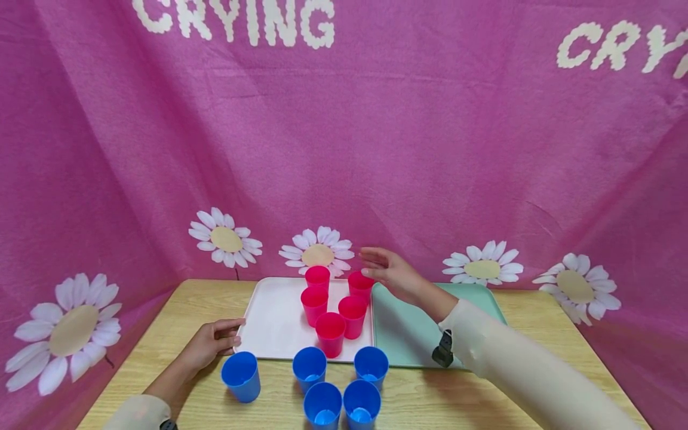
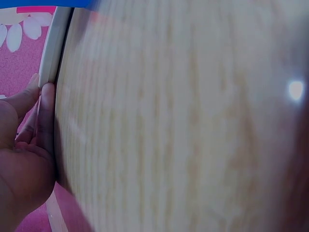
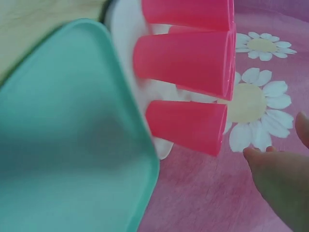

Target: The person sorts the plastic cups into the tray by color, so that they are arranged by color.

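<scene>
My left hand [image 1: 208, 345] pinches the left rim of a white tray [image 1: 274, 319] between thumb and fingers; the left wrist view shows the tray's edge [image 2: 54, 46] between them. Several red plastic cups stand upright on the tray's right half, the nearest red cup [image 1: 329, 341] by its front edge. My right hand [image 1: 396, 277] hovers with extended fingers just beside and above the back right red cup [image 1: 361, 288]. In the right wrist view that hand [image 3: 285, 179] is apart from the red cup [image 3: 186, 125] and holds nothing.
A mint green tray [image 1: 411, 337] lies against the white tray's right side. Several blue cups stand on the wooden table [image 1: 279, 397] in front, one blue cup [image 1: 242, 379] beside my left hand. A pink cloth [image 1: 376, 149] with daisies hangs behind and at both sides.
</scene>
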Demonstrator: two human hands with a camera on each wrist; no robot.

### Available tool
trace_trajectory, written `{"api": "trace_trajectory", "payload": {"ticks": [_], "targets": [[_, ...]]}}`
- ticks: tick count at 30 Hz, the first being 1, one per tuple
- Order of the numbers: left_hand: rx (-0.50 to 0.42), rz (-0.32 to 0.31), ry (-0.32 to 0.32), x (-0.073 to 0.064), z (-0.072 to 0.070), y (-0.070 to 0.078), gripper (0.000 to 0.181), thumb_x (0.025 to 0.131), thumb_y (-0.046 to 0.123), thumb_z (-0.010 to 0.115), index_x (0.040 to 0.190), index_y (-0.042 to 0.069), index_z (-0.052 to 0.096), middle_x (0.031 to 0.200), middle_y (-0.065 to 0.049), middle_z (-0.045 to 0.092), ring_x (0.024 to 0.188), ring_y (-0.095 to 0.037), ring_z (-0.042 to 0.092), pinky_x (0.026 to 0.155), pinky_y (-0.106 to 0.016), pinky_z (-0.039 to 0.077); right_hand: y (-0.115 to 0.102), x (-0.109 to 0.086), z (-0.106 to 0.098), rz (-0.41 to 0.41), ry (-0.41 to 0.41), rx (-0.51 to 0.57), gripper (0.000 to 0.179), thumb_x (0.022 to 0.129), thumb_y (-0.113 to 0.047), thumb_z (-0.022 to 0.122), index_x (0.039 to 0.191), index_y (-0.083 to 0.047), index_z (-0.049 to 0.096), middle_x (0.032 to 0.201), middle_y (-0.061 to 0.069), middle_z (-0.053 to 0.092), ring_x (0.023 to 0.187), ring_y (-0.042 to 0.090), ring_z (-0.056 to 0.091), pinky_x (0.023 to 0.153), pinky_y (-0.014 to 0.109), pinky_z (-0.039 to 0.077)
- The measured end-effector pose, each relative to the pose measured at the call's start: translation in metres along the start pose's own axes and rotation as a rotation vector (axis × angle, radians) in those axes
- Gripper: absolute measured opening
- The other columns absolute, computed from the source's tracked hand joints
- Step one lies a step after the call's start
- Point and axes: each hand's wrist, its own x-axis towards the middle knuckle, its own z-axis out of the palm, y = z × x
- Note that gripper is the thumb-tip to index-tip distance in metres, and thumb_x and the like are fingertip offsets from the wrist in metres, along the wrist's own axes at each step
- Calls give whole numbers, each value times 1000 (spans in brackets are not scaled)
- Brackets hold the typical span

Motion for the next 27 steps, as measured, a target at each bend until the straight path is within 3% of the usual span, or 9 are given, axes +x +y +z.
{"api": "trace_trajectory", "payload": {"ticks": [5,8,15,19,23,27], "targets": [[6,26,-9,0,-3,0,52,96,-5,67,144,-11,49,105,-14,62,85,-14,64,73,-25,62,9,-18,-14,-50,24,-13,63,102,1,55,158,7,28,163,31,28,152,48,25,121,54,30],[-6,40,-23,-1,-3,0,52,96,-6,66,144,-13,48,104,-13,62,84,-13,64,73,-24,62,14,-32,-23,-70,59,-44,62,103,-1,56,158,6,29,163,30,30,152,46,26,120,48,35],[-15,58,-41,0,-4,-2,52,97,-6,66,144,-14,47,101,-10,62,84,-11,64,73,-24,62,27,-67,-43,-103,177,-109,59,104,-6,60,156,4,36,161,28,36,151,43,30,104,16,47],[-11,57,-34,1,-4,-2,51,97,-6,65,144,-13,47,102,-12,61,84,-12,64,73,-24,62,34,-89,-52,-122,251,-158,57,104,-10,60,155,5,38,159,26,40,149,39,35,99,11,46],[-26,61,-49,1,-3,-2,51,97,-7,64,144,-15,46,100,-10,61,84,-10,64,73,-24,62,44,-112,-63,-139,328,-193,55,106,-12,59,154,7,39,156,23,43,141,14,47,100,9,45],[-47,72,-66,0,-3,-4,53,97,-5,66,144,-16,45,97,-7,60,83,-8,64,73,-23,62,56,-134,-78,-130,409,-245,56,107,-16,58,154,7,39,157,24,41,129,-10,45,99,5,42]]}}
